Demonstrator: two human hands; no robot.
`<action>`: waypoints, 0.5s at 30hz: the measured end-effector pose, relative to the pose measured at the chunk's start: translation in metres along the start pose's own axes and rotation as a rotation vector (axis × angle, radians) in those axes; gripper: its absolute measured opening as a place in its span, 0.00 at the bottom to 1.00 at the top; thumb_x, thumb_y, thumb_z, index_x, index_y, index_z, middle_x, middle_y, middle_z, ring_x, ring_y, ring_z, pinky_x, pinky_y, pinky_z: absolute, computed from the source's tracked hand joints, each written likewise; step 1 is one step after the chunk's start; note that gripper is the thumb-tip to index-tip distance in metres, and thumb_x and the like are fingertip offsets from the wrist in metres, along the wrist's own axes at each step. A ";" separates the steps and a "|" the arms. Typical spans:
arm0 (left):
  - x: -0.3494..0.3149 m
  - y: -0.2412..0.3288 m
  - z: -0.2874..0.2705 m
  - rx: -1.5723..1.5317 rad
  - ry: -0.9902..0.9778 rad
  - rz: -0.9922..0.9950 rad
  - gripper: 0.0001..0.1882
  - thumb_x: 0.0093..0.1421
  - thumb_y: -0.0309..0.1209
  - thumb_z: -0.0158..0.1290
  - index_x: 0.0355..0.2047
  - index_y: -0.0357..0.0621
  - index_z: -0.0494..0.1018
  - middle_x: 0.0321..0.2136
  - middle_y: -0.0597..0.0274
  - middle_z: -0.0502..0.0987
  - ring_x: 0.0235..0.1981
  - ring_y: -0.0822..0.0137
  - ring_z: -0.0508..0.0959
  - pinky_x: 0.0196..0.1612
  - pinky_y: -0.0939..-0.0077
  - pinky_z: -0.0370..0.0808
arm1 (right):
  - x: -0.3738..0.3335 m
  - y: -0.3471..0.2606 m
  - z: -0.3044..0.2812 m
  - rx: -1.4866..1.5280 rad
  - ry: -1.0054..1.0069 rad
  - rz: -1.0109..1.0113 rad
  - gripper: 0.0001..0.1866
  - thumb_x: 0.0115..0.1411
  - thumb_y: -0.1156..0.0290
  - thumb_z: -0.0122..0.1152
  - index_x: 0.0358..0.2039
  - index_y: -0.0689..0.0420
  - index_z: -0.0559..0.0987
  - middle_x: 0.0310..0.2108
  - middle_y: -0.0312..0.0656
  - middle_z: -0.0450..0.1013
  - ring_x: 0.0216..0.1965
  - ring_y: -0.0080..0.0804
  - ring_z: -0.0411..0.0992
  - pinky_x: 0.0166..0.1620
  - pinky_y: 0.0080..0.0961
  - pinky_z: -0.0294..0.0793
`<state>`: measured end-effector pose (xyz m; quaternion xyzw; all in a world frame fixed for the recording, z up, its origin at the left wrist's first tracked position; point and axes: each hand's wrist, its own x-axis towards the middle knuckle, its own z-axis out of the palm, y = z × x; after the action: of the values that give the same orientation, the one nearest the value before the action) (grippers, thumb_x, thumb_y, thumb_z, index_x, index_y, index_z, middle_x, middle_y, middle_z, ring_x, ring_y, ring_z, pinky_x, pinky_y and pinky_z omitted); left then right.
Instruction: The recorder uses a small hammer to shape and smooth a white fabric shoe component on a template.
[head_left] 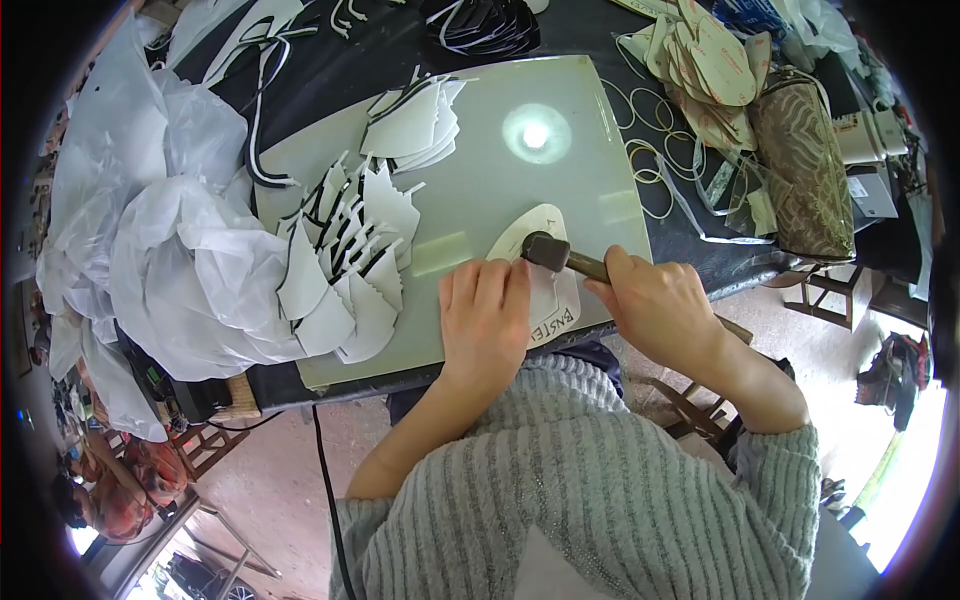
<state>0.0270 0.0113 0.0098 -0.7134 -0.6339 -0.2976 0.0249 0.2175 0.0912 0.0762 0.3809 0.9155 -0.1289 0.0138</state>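
My right hand (655, 300) is closed round the handle of a hammer (546, 252) with a dark, blocky head. Its head rests on or just above a flat off-white piece (560, 295) with a rounded top and dark handwritten marks. My left hand (487, 312) lies at the left edge of that piece, fingers extended and pressed down, covering part of it. Whether something thin lies under the fingertips is hidden. Beneath everything is a smooth pale board (460, 220). On its left, overlapping white cut pieces with black edging (345, 265) lie in rows, with another small stack (415, 120) above them.
A heap of translucent plastic bags (190, 270) crowds the table's left side. At the far right are stacked beige cut pieces (700, 60), loops of cord (660, 140) and a brown patterned roll (800, 170). Black pieces (482, 25) sit at the back. A person (125, 475) is at lower left.
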 end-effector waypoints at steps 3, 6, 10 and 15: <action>0.001 -0.005 -0.003 -0.170 0.046 -0.162 0.09 0.55 0.24 0.59 0.38 0.44 0.79 0.34 0.64 0.74 0.36 0.60 0.73 0.41 0.64 0.67 | 0.001 0.000 0.001 -0.033 -0.010 0.027 0.17 0.66 0.59 0.57 0.29 0.59 0.68 0.16 0.41 0.72 0.16 0.39 0.74 0.19 0.32 0.71; -0.005 -0.008 -0.007 -0.239 0.051 -0.163 0.10 0.54 0.23 0.60 0.38 0.45 0.79 0.34 0.64 0.74 0.36 0.60 0.73 0.41 0.64 0.67 | 0.001 -0.003 -0.002 0.033 -0.062 0.083 0.17 0.65 0.61 0.59 0.30 0.60 0.67 0.18 0.45 0.71 0.17 0.48 0.73 0.20 0.39 0.71; -0.009 -0.004 -0.006 -0.047 0.005 -0.015 0.13 0.50 0.22 0.60 0.38 0.43 0.79 0.34 0.64 0.74 0.37 0.61 0.74 0.41 0.64 0.67 | 0.001 0.000 -0.002 0.041 -0.056 0.077 0.17 0.65 0.61 0.59 0.30 0.60 0.67 0.17 0.45 0.71 0.17 0.48 0.73 0.20 0.39 0.71; -0.007 -0.004 -0.007 0.049 -0.034 0.055 0.16 0.46 0.21 0.59 0.38 0.39 0.77 0.35 0.63 0.74 0.38 0.60 0.74 0.41 0.63 0.68 | 0.003 -0.008 -0.017 0.145 0.071 0.003 0.15 0.65 0.63 0.60 0.30 0.60 0.67 0.17 0.46 0.71 0.17 0.47 0.73 0.20 0.38 0.71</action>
<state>0.0205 0.0025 0.0110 -0.7347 -0.6216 -0.2688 0.0398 0.2114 0.0917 0.0936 0.3865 0.9031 -0.1813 -0.0463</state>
